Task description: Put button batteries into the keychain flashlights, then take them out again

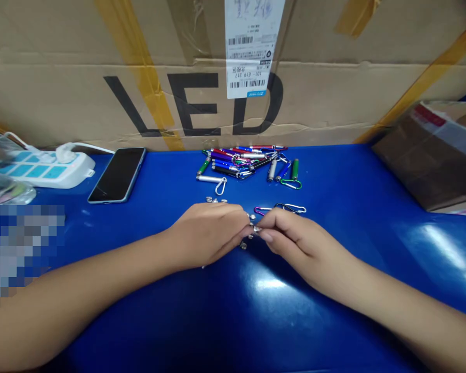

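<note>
My left hand (207, 233) and my right hand (291, 235) meet at the middle of the blue table (353, 217), fingers pinched together on a small silver metal part (255, 229). Exactly what the part is, I cannot make out. More small silver pieces (215, 199) lie just beyond my left hand. Two loose carabiner clips (283, 208), one pink and one silver, lie behind my right hand. Further back lies a pile of several small keychain flashlights (248, 161) in red, blue, green, purple and silver.
A large cardboard box marked LED (194, 103) walls off the back of the table. A dark phone (117, 175) and a white power strip (48, 168) lie at the left. Another cardboard box (435, 155) stands at the right.
</note>
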### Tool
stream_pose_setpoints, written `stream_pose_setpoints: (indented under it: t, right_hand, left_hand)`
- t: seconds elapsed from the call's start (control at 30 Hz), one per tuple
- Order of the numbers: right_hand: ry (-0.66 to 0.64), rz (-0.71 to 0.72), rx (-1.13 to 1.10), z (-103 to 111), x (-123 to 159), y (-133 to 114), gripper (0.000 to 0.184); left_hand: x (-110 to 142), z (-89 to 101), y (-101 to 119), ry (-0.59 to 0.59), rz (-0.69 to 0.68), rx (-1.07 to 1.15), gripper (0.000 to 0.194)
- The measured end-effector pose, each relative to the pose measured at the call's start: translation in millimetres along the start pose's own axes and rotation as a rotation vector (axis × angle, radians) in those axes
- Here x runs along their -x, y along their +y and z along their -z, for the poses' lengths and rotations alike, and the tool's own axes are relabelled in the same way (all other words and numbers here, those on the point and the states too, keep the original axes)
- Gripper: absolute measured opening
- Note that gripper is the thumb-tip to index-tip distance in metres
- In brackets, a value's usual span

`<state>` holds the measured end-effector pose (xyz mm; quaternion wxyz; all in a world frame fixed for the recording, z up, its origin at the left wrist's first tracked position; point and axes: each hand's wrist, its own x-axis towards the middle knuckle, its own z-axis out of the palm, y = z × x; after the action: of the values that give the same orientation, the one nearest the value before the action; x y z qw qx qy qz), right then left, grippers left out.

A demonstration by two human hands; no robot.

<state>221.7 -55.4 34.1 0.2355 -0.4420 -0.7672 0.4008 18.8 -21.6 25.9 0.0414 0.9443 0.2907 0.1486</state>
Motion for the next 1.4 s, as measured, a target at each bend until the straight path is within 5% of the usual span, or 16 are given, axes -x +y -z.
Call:
stream_pose_setpoints:
  t: [0.23, 0.43, 0.6, 0.77, 1.07, 1.17, 1.3, 1.4]
  right_hand:
    - [0.087, 0.098, 0.107, -4.3, 4.9, -0.7, 0.02]
    - [-0.264, -0.144, -0.247, 0.2, 4.7, -5.4, 0.045]
    - [0.022, 0.146, 0.183, -5.8, 6.3, -5.6, 0.037]
    - [0.15, 0.293, 0.551, -9.1, 6.1, 0.6, 0.04]
    - [0.339, 0.469, 0.85, -7.5, 1.7, 6.3, 0.045]
    - [0.212, 0.333, 0.532, -1.1, 2.9, -0.4, 0.042]
    - [-0.172, -0.014, -0.088, 9.4, 5.2, -5.9, 0.042]
    - [-0.472, -0.179, -0.335, 13.0, 5.4, -3.3, 0.04]
  left_hand:
    - [4.3, 4.7, 4.4, 0.023, 0.019, 0.177, 0.048]
    - [4.0, 2.8, -1.1, 0.06, -0.061, 0.031, 0.055]
    - [5.7, 3.7, 4.7, 0.125, -0.092, 0.125, 0.046]
    - [7.1, 1.4, 9.5, 0.127, -0.05, 0.195, 0.041]
    - [6.5, 0.6, 15.7, 0.114, 0.071, 0.252, 0.039]
    - [6.2, 4.3, 11.5, 0.18, -0.048, 0.108, 0.038]
    - [6.0, 8.8, 5.4, 0.162, -0.164, -0.136, 0.031]
    - [6.5, 8.0, 3.5, 0.146, -0.212, -0.163, 0.031]
